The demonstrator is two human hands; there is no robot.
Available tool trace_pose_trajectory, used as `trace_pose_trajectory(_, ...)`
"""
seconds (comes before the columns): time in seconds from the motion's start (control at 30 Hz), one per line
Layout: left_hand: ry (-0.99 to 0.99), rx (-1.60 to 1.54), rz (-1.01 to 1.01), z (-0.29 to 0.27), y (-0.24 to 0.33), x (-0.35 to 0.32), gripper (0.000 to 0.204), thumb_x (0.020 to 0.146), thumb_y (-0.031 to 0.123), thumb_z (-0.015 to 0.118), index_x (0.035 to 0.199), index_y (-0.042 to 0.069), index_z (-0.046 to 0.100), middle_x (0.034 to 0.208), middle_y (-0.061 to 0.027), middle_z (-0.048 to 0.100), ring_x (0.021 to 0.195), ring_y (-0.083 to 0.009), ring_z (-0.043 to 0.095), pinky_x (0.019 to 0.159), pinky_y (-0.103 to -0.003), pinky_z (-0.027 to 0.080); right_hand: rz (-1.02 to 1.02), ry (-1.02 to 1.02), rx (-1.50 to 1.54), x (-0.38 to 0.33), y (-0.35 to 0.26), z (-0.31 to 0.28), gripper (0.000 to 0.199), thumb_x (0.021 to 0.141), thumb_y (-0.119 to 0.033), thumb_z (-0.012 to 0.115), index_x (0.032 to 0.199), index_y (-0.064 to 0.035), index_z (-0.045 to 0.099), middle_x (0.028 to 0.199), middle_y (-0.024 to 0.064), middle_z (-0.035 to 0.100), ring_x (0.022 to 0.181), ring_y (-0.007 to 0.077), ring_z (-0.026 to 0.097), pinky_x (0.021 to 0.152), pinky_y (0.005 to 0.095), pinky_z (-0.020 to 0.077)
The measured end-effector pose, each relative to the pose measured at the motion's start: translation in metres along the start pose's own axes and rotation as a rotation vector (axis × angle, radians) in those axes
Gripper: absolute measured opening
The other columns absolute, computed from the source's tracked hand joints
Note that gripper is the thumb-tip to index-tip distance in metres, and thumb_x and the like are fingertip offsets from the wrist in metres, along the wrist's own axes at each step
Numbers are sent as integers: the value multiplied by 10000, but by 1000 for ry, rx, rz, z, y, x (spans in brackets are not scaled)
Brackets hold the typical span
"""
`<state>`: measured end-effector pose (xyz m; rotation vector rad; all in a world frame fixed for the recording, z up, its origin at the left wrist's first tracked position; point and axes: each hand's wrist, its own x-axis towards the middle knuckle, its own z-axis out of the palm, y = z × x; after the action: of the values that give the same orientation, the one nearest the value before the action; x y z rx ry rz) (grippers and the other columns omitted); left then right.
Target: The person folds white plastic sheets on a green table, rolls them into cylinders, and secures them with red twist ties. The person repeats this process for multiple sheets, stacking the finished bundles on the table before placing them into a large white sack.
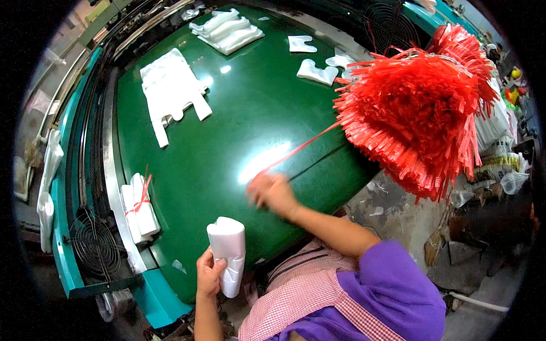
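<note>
My left hand [209, 275] is closed around a folded bundle of white plastic bags [227, 250], upright at the near edge of the green table [239, 131]. My right hand [274, 193], slightly blurred, pinches the end of a thin red plastic strip [307, 142] over the table's near middle. That strip stretches taut up and right to a large hanging bunch of red plastic strips [415, 108]. At the table's left edge lies another rolled white bundle [138, 210], tied round with a red strip.
A flat stack of white handled bags [169, 85] lies on the table's far left. Folded white bags [227, 31] sit at the back, with small white plastic cut-offs [316, 73] to their right. A teal machine frame [65, 227] with a round fan guard [94, 243] runs along the left.
</note>
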<state>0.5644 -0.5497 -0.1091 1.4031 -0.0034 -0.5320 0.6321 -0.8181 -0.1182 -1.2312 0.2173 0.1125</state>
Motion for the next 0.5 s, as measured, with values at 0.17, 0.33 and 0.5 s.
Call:
trace_pose_trajectory(0.17,-210,-122,-184,-5,17,8,451,741,196,768,1092,-37,608,1004,-65,663,885,-140,618,811,-292,491,-373,-1057,-955,-83,80,35,178,792,-162,597,796,10,642,790,211,651,737,367,648,635,473,511)
trace_pose_trajectory(0.33,47,62,125,-21,58,23,299,772,101,693,1027,-43,636,969,-93,678,848,-154,641,770,-310,513,-176,-875,-1192,-75,0,-16,213,828,-253,627,832,-42,662,732,185,642,716,388,634,629,496,492)
trace_pose_trajectory(0.5,-95,967,176,-8,45,62,336,779,113,654,1100,15,649,1003,-173,679,884,-239,665,812,-326,496,-655,-934,-610,-59,-30,5,179,882,-168,607,846,7,605,1228,215,543,984,351,587,788,414,489)
